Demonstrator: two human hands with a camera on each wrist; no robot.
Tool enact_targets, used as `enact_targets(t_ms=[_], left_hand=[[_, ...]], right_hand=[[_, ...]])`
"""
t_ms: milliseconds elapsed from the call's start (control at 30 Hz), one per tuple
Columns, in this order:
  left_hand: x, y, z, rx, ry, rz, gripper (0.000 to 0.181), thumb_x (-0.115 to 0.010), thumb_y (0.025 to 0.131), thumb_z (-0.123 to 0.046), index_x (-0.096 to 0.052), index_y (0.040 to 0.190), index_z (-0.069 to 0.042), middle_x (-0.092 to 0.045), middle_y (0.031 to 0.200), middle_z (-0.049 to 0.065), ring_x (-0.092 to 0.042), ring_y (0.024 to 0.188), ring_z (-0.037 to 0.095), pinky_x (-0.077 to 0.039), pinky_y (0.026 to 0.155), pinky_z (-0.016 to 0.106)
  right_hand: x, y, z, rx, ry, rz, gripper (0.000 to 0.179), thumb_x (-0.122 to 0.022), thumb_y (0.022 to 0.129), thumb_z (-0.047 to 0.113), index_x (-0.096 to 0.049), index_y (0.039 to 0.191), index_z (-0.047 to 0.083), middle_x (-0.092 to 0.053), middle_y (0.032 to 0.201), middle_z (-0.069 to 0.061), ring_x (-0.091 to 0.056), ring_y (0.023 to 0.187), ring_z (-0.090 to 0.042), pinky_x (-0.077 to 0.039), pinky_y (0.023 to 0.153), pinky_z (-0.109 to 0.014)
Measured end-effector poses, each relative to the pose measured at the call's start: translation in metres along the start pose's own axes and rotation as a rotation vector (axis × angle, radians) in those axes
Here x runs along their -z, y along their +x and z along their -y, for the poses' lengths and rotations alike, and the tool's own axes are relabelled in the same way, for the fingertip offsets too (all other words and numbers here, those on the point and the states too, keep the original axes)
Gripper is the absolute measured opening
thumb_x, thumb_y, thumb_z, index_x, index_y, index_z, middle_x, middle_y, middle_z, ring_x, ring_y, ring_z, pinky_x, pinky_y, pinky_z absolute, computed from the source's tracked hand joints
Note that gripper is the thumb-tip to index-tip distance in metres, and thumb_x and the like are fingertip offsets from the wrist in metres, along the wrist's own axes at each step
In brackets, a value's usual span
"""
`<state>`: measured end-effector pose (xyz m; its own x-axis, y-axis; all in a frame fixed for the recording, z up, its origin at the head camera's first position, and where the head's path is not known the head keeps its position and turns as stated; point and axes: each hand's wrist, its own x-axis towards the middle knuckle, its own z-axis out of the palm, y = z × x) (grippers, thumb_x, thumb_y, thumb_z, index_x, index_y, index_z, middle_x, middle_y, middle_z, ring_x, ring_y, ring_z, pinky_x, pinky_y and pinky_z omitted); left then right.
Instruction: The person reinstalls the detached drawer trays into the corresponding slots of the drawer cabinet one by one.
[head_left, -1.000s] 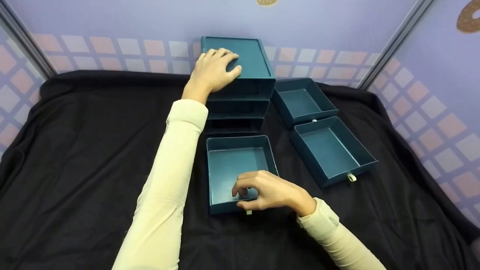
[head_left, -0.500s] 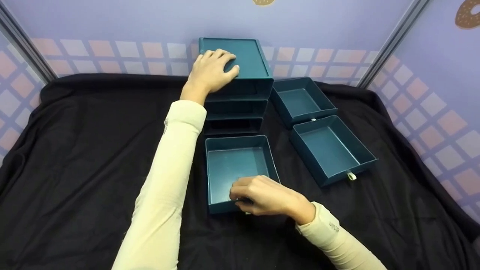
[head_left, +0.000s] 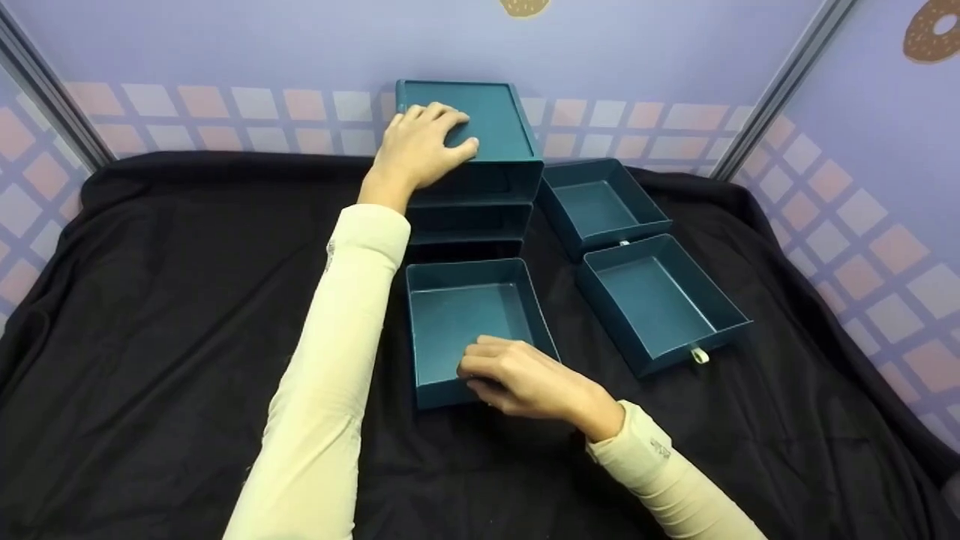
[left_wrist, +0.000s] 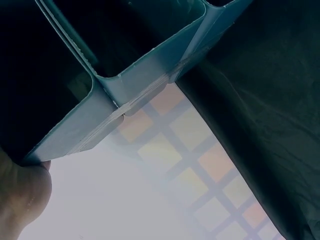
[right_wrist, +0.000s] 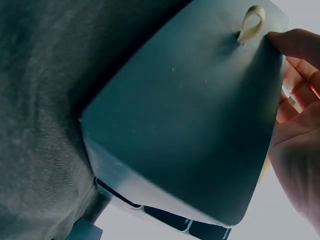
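A teal cabinet (head_left: 491,124) with stacked hollow slots stands near the back wall. My left hand (head_left: 421,150) rests on its top near the front left, fingers spread; in the left wrist view only part of that hand (left_wrist: 25,195) shows. In front of the lowest slot lies a teal drawer (head_left: 457,315), its back edge hiding part of the slot. My right hand (head_left: 529,379) pinches the drawer's front wall. The right wrist view shows the thumb on the outer face, beside a pale loop tab (right_wrist: 251,24), with the fingers behind the wall.
To the right of the cabinet stand two more open-topped teal drawers, one behind (head_left: 596,206) and one nearer (head_left: 656,300), the nearer with a pale pull tab (head_left: 700,355). Black cloth (head_left: 165,337) covers the table. Patterned panels (head_left: 247,45) close off the back and sides.
My right hand has closed from a loose curl onto the drawer's front wall. The drawer has slid a little forward, toward the cabinet. My left hand stays on the cabinet top.
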<state>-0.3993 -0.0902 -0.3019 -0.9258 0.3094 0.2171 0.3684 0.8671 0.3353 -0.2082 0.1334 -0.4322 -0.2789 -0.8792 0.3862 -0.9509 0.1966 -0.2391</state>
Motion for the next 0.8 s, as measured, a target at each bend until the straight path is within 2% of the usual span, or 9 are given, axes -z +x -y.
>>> enact_targets(t_ms=[233, 567, 800], left_hand=[[0.0, 0.0, 0.001, -0.002, -0.006, -0.005, 0.066, -0.041, 0.107, -0.061, -0.046, 0.162, -0.026, -0.041, 0.167, 0.001, -0.033, 0.156, 0.031, -0.021, 0.129, 0.054], [-0.001, 0.002, -0.001, -0.02, -0.022, -0.008, 0.065, -0.043, 0.107, -0.06, -0.047, 0.162, -0.024, -0.042, 0.166, 0.002, -0.034, 0.155, 0.032, -0.022, 0.129, 0.053], [-0.001, 0.001, 0.0, -0.005, -0.024, -0.009, 0.065, -0.044, 0.107, -0.06, -0.047, 0.162, -0.024, -0.042, 0.167, 0.003, -0.033, 0.156, 0.032, -0.02, 0.13, 0.054]], right_hand=[[-0.002, 0.0, -0.01, 0.002, 0.004, -0.03, 0.012, -0.064, 0.101, 0.0, -0.069, 0.097, 0.009, -0.059, 0.089, 0.002, -0.052, 0.083, -0.015, -0.048, 0.078, -0.027], [-0.004, -0.003, -0.017, 0.007, -0.053, -0.061, 0.012, -0.065, 0.101, 0.001, -0.069, 0.095, 0.01, -0.058, 0.087, 0.001, -0.052, 0.081, -0.016, -0.047, 0.077, -0.027], [-0.008, -0.001, -0.018, 0.0, -0.112, -0.088, 0.011, -0.064, 0.103, 0.003, -0.071, 0.098, 0.011, -0.055, 0.084, 0.003, -0.05, 0.079, -0.015, -0.046, 0.074, -0.027]])
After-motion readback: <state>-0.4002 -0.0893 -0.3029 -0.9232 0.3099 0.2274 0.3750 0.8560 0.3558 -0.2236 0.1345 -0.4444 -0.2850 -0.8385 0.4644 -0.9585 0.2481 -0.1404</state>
